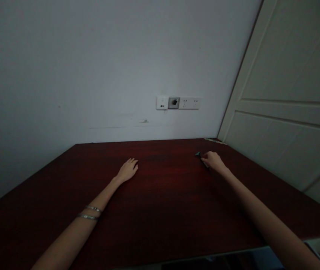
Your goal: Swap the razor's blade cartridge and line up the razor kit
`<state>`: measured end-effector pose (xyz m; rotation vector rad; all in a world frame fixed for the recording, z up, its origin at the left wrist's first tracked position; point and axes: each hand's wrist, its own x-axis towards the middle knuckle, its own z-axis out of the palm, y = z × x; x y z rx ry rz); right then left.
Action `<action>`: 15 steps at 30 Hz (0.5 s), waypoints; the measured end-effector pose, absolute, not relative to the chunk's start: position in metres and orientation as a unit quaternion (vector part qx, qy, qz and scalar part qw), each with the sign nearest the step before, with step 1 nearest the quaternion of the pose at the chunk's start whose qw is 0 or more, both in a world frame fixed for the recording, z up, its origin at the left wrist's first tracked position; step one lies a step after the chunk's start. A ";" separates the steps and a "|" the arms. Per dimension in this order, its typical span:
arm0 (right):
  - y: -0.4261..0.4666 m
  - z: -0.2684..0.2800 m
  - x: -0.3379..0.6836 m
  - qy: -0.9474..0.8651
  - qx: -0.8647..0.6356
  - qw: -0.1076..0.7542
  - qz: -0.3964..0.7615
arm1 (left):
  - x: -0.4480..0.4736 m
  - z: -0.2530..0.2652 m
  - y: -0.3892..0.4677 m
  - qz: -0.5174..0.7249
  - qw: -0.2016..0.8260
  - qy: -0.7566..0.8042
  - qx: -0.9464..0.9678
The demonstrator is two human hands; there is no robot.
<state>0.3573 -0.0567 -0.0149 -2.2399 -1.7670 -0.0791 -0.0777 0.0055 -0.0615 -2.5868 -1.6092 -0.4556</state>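
My right hand [212, 159] is over the right part of the dark red table [160, 202], its fingers closed on a small razor [198, 154]. The razor's head points away to the upper left, and part of the handle shows below my fingers. Whether the razor touches the tabletop, I cannot tell. Palm down on the table, left of the middle, lies my left hand [127, 170], fingers stretched out and slightly apart, holding nothing. Two silver bangles circle the left forearm.
A white wall [106, 75] with a row of sockets [188, 103] rises behind the table. To the right stands a pale panelled door [283, 105]. A thin flat strip [215, 141] lies at the back right corner. Something dark and glossy [233, 260] shows at the near edge.
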 end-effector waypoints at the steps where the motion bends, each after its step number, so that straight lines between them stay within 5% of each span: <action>1: -0.058 -0.018 0.357 -0.608 -0.782 0.136 -0.028 | -0.078 -0.062 0.006 -0.146 0.031 -0.521 -0.841; 15: -0.059 -0.026 0.350 -0.587 -0.798 0.131 -0.027 | -0.077 -0.061 0.005 -0.150 0.015 -0.522 -0.840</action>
